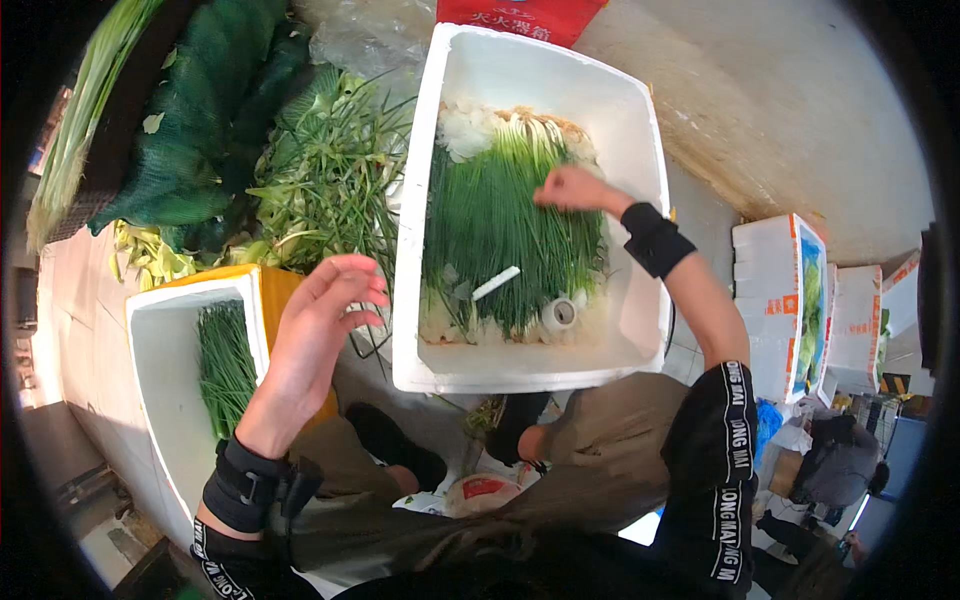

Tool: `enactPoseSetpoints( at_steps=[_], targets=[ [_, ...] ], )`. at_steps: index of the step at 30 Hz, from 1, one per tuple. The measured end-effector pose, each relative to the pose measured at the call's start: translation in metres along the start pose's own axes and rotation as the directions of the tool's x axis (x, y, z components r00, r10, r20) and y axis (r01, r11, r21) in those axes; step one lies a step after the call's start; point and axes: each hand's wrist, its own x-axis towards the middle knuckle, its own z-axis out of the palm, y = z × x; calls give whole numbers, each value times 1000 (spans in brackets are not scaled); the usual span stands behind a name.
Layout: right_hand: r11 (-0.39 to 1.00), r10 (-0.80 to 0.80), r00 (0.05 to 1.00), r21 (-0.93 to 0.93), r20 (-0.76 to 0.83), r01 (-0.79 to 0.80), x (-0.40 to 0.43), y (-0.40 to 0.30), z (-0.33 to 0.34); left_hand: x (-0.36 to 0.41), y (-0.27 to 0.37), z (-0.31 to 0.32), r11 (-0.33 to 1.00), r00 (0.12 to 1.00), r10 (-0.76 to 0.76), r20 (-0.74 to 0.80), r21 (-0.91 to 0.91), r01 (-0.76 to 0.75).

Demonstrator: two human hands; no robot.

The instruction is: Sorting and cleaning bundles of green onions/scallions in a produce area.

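Note:
In front of me a white foam box [525,375] holds a thick layer of thin green onions or chives [495,210], white root ends at the far side. Over their right part is my right hand [574,187], fingers curled and slightly blurred; whether it pinches any stalks is not plain. A white foam strip [495,283] lies across the greens, and a roll of tape [561,315] rests at their near end. Outside the box's left wall, my left hand [330,322] is raised with nothing in it, fingers slightly bent and apart.
Left of me, a second foam box [191,289] holds more green stalks [225,367]. Loose leaf trimmings [330,165] lie beside a green mesh sack [176,150]. A red box [517,22] stands beyond. More vegetable boxes [772,307] and a person [836,461] are at right.

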Motion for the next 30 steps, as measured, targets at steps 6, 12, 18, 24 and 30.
enactPoseSetpoints(
  at_steps=[6, 12, 18, 24, 30],
  targets=[
    [945, 9, 648, -205, -761, -254, 132, 164, 38, 11, -21, -16, 999, 999, -24, 25, -44, 25],
    [973, 66, 760, -127, -646, -192, 187, 227, 53, 43, -41, -20, 999, 1000, -15, 22, -37, 16],
    [960, 105, 817, -158, -568, -233, 236, 213, 58, 44, -44, -26, 1000, 999, -22, -32, -22, 21],
    [949, 114, 831, -188, -545, -254, 236, 204, 45, 42, -41, -28, 1000, 999, 9, -32, -9, -10],
    [955, 87, 836, -194, -542, -225, 231, 196, 34, 40, -44, -22, 1000, 1000, 11, 2, -5, -11]
  ],
)
